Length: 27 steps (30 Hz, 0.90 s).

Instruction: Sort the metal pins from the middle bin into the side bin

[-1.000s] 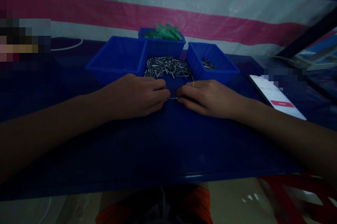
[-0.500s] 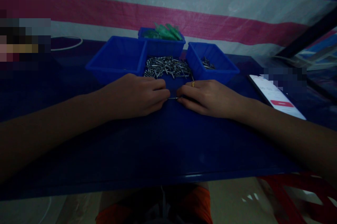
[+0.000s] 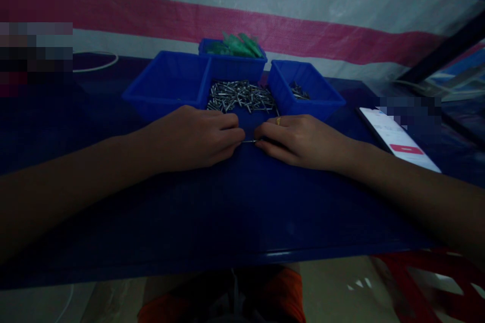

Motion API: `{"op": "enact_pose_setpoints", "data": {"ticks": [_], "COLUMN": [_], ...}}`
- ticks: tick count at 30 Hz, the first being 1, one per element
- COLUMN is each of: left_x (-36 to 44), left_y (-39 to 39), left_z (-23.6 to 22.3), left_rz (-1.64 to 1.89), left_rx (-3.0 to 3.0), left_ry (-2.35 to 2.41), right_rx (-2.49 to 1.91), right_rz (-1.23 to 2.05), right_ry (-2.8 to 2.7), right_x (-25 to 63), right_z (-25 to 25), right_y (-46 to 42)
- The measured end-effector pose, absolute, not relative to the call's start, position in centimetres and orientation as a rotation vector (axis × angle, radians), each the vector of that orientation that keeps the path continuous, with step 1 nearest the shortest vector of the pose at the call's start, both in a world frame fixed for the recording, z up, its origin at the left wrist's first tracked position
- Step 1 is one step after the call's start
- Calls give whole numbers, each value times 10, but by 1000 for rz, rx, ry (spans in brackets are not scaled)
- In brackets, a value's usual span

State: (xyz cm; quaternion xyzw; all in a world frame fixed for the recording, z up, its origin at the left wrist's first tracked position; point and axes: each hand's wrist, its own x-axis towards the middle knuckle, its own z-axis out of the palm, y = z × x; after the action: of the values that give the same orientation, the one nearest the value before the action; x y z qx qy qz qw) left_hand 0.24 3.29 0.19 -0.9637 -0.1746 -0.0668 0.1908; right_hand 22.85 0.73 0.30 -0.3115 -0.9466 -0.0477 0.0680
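From where I stand, I see a thin metal stick (image 3: 248,141) in the small gap between the person's two hands, low over the blue table (image 3: 242,212). The left hand (image 3: 200,138) is curled and pinches one end. The right hand (image 3: 299,141) pinches the other, but its fingers hide that end, so I can't tell its shape. To do this well, I think both hands should rest, hold the stick straight and pinch softly, so it doesn't slip or bend. It's dark here, so looking closely helps.

Just behind the hands lies a shiny metal pile (image 3: 242,95). It sits between the left bin (image 3: 161,103) and the right bin (image 3: 312,107), and an elbow or knuckle could bump those. The back bin (image 3: 238,66) holds green packets (image 3: 240,46). A lit phone (image 3: 394,136) lies near the right arm, so that arm needs care too.
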Motion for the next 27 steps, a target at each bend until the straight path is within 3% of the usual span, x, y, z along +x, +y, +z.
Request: {"op": "enact_pose_setpoints", "data": {"ticks": [27], "left_x": [1], "left_y": [33], "left_z": [2], "left_rz": [-157], "left_rx": [-2689], "left_ry": [-490], "right_rx": [-945], "right_rz": [-154], "right_ry": [-2848], "right_x": [229], "right_z": [2], "right_y": [8]}}
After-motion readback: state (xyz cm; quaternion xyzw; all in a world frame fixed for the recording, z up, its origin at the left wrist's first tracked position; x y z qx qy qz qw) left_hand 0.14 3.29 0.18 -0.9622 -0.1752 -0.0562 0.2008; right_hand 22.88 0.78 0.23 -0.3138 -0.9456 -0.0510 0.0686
